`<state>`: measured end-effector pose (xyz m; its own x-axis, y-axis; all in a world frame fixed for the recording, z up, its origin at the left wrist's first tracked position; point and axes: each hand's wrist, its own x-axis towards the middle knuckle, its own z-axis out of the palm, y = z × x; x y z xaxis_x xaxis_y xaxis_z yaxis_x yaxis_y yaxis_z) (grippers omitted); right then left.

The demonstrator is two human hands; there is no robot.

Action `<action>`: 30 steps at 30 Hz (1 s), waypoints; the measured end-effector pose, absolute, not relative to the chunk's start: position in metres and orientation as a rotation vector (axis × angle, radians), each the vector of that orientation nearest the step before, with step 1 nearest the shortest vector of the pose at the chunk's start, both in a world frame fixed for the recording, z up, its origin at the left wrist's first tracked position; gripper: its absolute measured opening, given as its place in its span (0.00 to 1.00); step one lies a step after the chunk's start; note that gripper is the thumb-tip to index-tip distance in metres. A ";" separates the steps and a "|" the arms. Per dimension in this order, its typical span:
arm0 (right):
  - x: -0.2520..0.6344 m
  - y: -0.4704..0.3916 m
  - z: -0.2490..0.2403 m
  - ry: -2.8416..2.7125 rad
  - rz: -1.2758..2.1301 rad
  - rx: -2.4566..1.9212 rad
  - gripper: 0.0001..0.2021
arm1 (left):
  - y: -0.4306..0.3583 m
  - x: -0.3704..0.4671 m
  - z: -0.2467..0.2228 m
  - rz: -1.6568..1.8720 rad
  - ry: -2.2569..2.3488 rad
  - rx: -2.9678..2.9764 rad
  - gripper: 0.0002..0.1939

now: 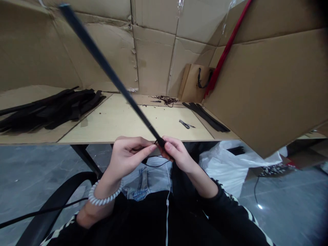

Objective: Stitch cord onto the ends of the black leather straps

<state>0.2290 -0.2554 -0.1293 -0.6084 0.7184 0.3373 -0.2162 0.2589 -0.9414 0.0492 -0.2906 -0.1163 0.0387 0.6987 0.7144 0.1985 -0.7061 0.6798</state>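
A long dark strip [112,77] slants from the upper left down to my hands, above the table's front edge. Its narrow gathered end is pinched in my right hand [176,152]. My left hand [130,153], with a pale coiled band on the wrist, is closed on a thin black cord [156,166] beside that end. The cord loops below both hands, over my lap. Small scissors [184,124] lie on the table, near a tangle of dark cord [167,100] at the back.
Dark strips [51,107] are piled on the table [128,131] at left, with more [206,117] at right. Cardboard walls [153,58] surround it; a paper bag [196,82] stands at the back. A white plastic bag [222,167] hangs below the right edge.
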 end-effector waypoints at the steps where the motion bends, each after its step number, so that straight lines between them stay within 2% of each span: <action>1: 0.229 -0.257 -0.129 -1.761 1.343 -0.499 0.18 | -0.292 0.049 -0.116 1.720 0.944 1.956 0.02; 4: 0.229 -0.265 -0.123 -1.819 1.105 -0.623 0.14 | -0.294 0.049 -0.120 1.705 0.974 1.966 0.05; 9: 0.232 -0.274 -0.111 -1.988 0.806 -0.817 0.15 | -0.292 0.049 -0.128 1.688 0.849 1.782 0.10; 11: 0.236 -0.270 -0.111 -2.055 1.023 -0.770 0.16 | -0.291 0.050 -0.128 1.678 0.826 1.716 0.08; 15: 0.240 -0.258 -0.128 -1.955 2.149 -0.187 0.29 | -0.290 0.049 -0.125 1.540 0.603 1.767 0.06; 16: 0.239 -0.258 -0.134 -1.855 2.321 -0.097 0.31 | -0.290 0.048 -0.126 1.530 0.570 1.769 0.06; 18: 0.238 -0.261 -0.143 -1.698 2.338 -0.184 0.28 | -0.288 0.046 -0.127 1.543 0.534 1.738 0.12; 20: 0.237 -0.267 -0.146 -1.702 1.959 -0.493 0.23 | -0.285 0.045 -0.130 1.561 0.540 1.685 0.17; 22: 0.238 -0.270 -0.145 -1.728 1.497 -0.737 0.20 | -0.283 0.045 -0.134 1.592 0.614 1.614 0.15; 23: 0.240 -0.270 -0.145 -1.722 1.412 -0.772 0.19 | -0.282 0.045 -0.136 1.611 0.655 1.580 0.13; 24: 0.241 -0.269 -0.145 -1.721 1.476 -0.746 0.20 | -0.281 0.045 -0.137 1.626 0.672 1.545 0.12; 25: 0.242 -0.267 -0.146 -1.746 1.686 -0.654 0.22 | -0.281 0.046 -0.139 1.629 0.648 1.515 0.12; 28: 0.242 -0.264 -0.154 -1.759 2.439 -0.207 0.37 | -0.279 0.050 -0.140 1.601 0.464 1.461 0.16; 30: 0.240 -0.268 -0.157 -1.744 2.462 -0.205 0.37 | -0.277 0.053 -0.139 1.592 0.418 1.415 0.17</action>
<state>0.2398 -0.2682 -0.1567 -0.9839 0.1734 -0.0427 -0.0172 -0.3303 -0.9437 0.0529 -0.2773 -0.1390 0.1008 0.8017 0.5892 -0.4092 -0.5064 0.7590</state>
